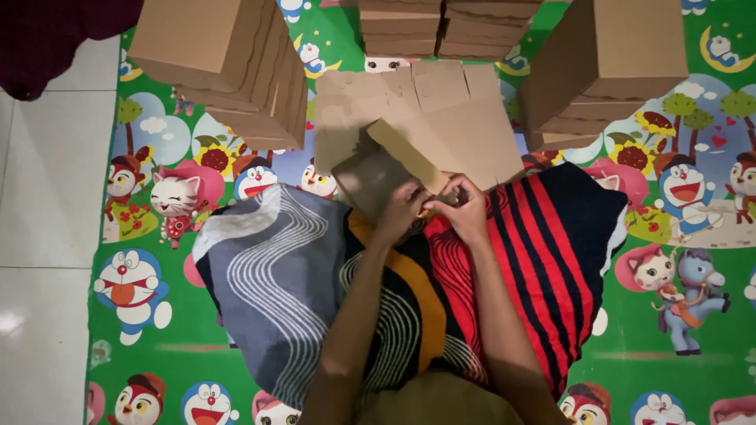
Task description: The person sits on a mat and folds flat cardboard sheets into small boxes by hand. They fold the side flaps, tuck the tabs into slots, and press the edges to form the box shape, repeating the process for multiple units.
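A half-folded brown cardboard box (376, 175) rests on the far edge of a striped pillow (283, 275) lying across my lap. My left hand (402, 208) grips the box's near edge. Right beside it, my right hand (465, 206) pinches a raised cardboard flap (405, 153) at its lower end. The two hands touch each other, and the fingertips are partly hidden by the card. Behind the box, a flat unfolded cardboard sheet (465, 118) lies on the mat.
Stacks of flat cardboard stand at the far left (236, 63), far middle (441, 27) and far right (606, 63). Everything sits on a green cartoon-print mat (661, 315). White floor tiles (43, 212) run along the left, with dark cloth (47, 35) at the top left corner.
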